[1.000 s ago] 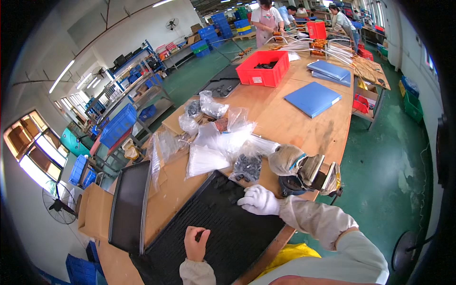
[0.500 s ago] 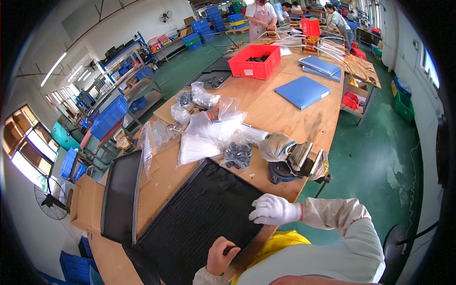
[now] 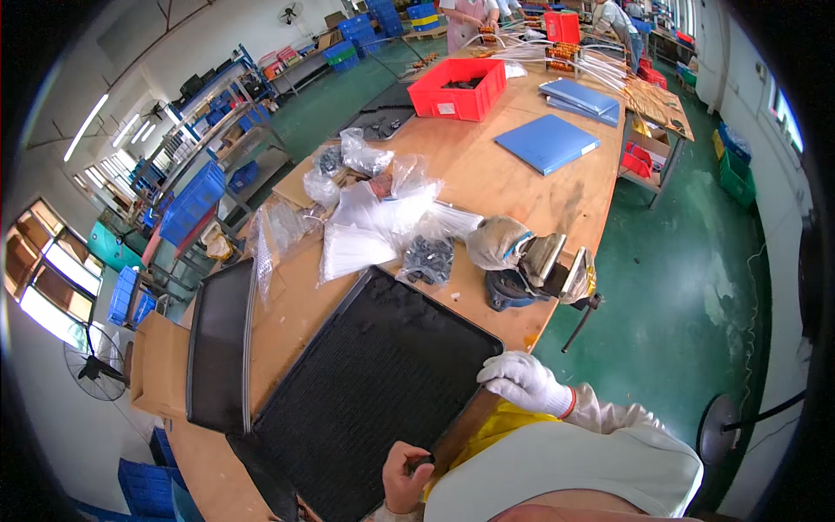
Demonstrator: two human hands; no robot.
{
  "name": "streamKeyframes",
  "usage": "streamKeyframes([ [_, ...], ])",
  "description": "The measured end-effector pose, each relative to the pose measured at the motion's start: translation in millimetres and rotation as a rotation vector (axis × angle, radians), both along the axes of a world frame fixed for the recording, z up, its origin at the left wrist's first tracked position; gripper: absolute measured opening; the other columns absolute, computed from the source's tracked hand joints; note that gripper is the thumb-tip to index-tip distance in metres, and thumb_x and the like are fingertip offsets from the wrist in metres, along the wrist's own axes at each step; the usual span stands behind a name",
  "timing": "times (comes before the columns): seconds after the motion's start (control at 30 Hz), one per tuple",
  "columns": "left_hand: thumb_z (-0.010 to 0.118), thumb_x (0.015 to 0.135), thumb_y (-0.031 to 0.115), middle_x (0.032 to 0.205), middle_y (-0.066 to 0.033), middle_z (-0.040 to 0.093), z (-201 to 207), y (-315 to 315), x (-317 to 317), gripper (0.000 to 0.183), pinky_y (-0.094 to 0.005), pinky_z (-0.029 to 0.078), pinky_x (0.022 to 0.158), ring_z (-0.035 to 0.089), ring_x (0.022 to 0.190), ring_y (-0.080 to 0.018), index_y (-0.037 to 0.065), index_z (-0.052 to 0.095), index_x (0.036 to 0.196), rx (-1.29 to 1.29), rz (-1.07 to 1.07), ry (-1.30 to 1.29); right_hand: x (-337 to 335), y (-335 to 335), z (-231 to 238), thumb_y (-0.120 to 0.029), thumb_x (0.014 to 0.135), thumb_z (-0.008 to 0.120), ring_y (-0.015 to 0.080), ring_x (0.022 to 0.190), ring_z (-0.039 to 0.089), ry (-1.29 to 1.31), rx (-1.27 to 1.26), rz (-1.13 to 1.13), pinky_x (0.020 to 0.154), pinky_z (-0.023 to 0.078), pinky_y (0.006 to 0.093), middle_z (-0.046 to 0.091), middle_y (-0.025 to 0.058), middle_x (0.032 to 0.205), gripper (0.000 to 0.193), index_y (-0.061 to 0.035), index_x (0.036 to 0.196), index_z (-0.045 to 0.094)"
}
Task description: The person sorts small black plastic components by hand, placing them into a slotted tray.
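We judge the step in hand to be handling one small dark piece (image 3: 423,463) over the black tray (image 3: 287,387), at the lower centre of the frame. Our bare left hand (image 3: 404,480) has thumb and forefinger pinched on that piece, near the tray's lower right edge. Our gloved right hand (image 3: 525,383), right of centre in the lower half, has its fingers curved at the tray's right corner; we cannot tell whether they grip anything. The next move, as we see it, calls for a light, steady pinch and a clear view of the piece. Its long axis and the way it points we cannot make out, as the fingers cover much of it; the tray's longer side seems to slant from the upper centre toward the lower left, with faint rows running across it
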State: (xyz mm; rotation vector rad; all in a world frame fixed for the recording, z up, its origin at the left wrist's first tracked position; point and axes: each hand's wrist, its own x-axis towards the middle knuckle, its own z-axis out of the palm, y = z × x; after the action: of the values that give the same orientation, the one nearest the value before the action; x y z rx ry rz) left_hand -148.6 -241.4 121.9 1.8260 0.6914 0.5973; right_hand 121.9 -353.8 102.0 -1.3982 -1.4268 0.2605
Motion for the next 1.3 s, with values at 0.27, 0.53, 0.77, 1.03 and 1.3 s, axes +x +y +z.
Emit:
streamKeyframes([
  [0.27,0.061,0.088,0.053,0.083,-0.0056,0.055,-54.9,-6.9,-62.8,0.055,-0.0249,0.042,0.064,0.053,0.071,-0.0124,-0.002,0.058,0.092,-0.087,0.184,-0.039,-17.0,-22.1,-5.4,-0.018,0.087,0.063,0.0301,0.084,0.064,0.179,-0.212,-0.242,0.075,0.05,0.0378,0.066,0.0099,0.087,0.015,-0.008,0.098,0.065],
  [0.53,0.071,0.085,0.02,0.085,-0.0076,0.056,-41.7,13.0,9.8,0.022,-0.0291,0.048,0.07,0.059,0.081,-0.0184,0.0,0.065,0.092,-0.03,-0.112,0.081,-35.1,39.3,-4.4,-0.01,0.079,0.071,0.0312,0.091,0.063,-0.104,0.118,0.227,0.078,0.05,0.0401,0.065,0.01,0.09,0.024,-0.0094,0.102,0.065],
  [0.77,0.069,0.088,0.02,0.088,-0.0044,0.057,-31.1,44.4,44.0,0.024,-0.0259,0.045,0.071,0.055,0.08,-0.0129,-0.001,0.061,0.097,-0.08,-0.083,-0.067,-37.7,55.1,-3.3,-0.008,0.076,0.071,0.0277,0.088,0.063,-0.022,-0.042,0.317,0.08,0.048,0.0377,0.063,0.009,0.084,0.031,-0.0111,0.107,0.065],
  [1.03,0.067,0.09,0.017,0.09,-0.0016,0.055,-49.6,55.8,55.7,0.02,-0.0232,0.043,0.072,0.051,0.081,-0.0085,0.002,0.058,0.099,-0.227,-0.131,-0.048,-37.2,68.5,-14.8,-0.013,0.074,0.075,0.0259,0.089,0.063,-0.13,0.063,0.158,0.08,0.049,0.0379,0.063,0.0056,0.087,0.029,-0.014,0.102,0.066],
  [1.3,0.064,0.089,0.006,0.11,-0.0062,0.055,-32.3,62.7,36.3,0.025,-0.0263,0.046,0.089,0.056,0.102,-0.0136,-0.002,0.059,0.112,-0.478,-0.255,0.059,-35.2,72.0,-12.7,-0.017,0.08,0.07,0.0272,0.091,0.061,-0.216,0.085,0.296,0.083,0.047,0.0381,0.06,0.0057,0.083,0.018,-0.0145,0.097,0.064],
])
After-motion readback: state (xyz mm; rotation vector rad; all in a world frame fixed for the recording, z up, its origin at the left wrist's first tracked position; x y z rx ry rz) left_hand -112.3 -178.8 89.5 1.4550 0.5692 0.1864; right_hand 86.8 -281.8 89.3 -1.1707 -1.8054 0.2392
